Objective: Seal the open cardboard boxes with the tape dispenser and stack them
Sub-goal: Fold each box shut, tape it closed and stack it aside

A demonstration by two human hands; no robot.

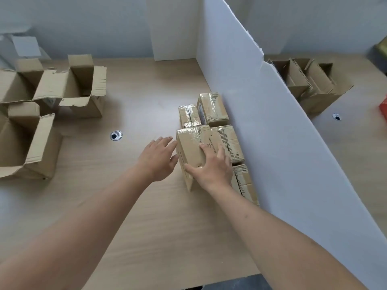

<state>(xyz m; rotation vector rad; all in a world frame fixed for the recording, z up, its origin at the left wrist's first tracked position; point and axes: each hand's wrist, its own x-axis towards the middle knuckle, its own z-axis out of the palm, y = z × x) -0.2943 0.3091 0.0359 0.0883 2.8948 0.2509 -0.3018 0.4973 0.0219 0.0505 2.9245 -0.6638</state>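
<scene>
A: Where are the hands?
B: The right hand [211,166] lies on top of a sealed box [191,151], fingers spread over its taped top and thumb hooked round the near corner, so it grips that box. The left hand [160,159] is open, fingers straight, fingertips at the box's left side; I cannot tell if they touch it.

A: And that box sits where?
B: On the table [146,216], at the right side, in a cluster of taped boxes [213,109] lined against the white partition board [272,132]. It stands taller than its neighbours.

A: Any boxes not sealed yet?
B: Several open cardboard boxes [79,88] stand with flaps up near the table's far left corner, one closer along the left edge. More open boxes [310,80] sit beyond the partition, on the right.

A: Anything else?
B: A round cable grommet [115,135] in the tabletop, between the open boxes and the left hand.
</scene>
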